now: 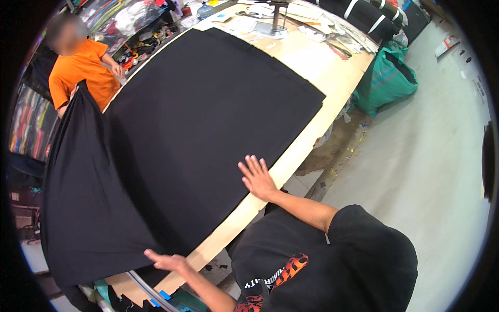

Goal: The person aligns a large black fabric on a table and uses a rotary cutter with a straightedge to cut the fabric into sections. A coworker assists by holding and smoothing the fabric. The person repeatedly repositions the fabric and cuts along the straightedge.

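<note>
A large sheet of black cloth [208, 99] lies over the long table, its near left part lifted and draped in folds. My right hand [257, 178] is palm down with fingers spread, pressing on the cloth by its near edge. Lower left, my left hand [169, 261] is at the border of the raised cloth. One digit points along the cloth and the others are curled, apparently pinching the border; part of the grip is hidden. Across the table, a person in an orange shirt [83, 73] holds up the cloth with one hand.
Pale wood shows along the near table edge [228, 226]. A metal stand [275, 23], papers and scissors lie at the far end. A green sack [387, 80] stands right of the table. Metal rails [148, 291] run beneath the near left corner. Shelves of wrapped fabric [34, 122] line the left.
</note>
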Demonstrator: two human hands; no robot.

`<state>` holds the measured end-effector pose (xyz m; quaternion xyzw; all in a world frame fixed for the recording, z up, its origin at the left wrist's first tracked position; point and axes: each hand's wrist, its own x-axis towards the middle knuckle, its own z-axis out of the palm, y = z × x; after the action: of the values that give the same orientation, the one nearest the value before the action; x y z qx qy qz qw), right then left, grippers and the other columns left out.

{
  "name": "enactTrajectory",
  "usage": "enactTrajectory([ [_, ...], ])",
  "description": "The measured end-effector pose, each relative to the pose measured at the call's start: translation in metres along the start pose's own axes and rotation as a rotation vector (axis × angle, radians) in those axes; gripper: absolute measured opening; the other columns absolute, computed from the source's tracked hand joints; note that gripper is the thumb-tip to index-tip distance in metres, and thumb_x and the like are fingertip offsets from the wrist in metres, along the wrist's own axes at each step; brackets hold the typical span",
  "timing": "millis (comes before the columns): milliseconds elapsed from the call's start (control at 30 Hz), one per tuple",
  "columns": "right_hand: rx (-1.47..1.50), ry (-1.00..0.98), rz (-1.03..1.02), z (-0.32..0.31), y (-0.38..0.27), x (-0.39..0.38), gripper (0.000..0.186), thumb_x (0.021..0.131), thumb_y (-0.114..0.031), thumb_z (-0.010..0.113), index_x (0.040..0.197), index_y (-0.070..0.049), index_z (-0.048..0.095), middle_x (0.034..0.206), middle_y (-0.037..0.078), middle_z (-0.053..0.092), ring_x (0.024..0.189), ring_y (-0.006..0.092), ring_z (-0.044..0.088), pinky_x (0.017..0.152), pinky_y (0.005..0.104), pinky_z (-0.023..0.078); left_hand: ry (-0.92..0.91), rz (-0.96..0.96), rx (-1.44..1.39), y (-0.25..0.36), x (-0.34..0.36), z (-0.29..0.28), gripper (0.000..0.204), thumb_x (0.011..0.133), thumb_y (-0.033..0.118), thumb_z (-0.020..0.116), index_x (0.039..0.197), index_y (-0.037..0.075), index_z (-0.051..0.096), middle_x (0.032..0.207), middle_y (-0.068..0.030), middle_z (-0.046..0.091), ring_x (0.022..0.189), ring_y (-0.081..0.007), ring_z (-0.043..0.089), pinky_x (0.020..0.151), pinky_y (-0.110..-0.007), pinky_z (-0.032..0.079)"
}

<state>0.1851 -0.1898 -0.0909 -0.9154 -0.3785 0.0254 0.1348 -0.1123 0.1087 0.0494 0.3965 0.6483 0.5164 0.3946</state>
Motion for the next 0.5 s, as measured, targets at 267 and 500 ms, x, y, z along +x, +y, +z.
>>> enactTrajectory([
  [267, 0.821, -0.067, 0.309, -0.078, 0.112, 0.072, 0.064, 0.122, -0.050, 0.040, 0.156, -0.001, 0.062, 0.156, 0.026, 0.065, 0.142, 0.0433, 0.063, 0.123, 0.0533, 0.046, -1.351, 0.044, 0.373, 0.009, -0.299, 0.114, 0.061, 0.116, 0.046, 0.064, 0.134, -0.012, 0.070, 0.132, -0.0257, 0.076, 0.126, -0.0348, 0.071, 0.114, -0.044, 0.050],
  [500, 0.644, -0.057, 0.218, -0.101, 0.149, 0.103, 0.058, 0.121, -0.044, 0.045, 0.161, -0.005, 0.058, 0.166, 0.034, 0.052, 0.163, 0.0460, 0.041, 0.135, 0.0531, 0.030, -1.341, 0.200, 0.153, -0.007, -0.320, 0.210, 0.064, 0.118, 0.040, 0.060, 0.151, -0.014, 0.058, 0.149, -0.0253, 0.068, 0.139, -0.0339, 0.063, 0.121, -0.042, 0.044],
])
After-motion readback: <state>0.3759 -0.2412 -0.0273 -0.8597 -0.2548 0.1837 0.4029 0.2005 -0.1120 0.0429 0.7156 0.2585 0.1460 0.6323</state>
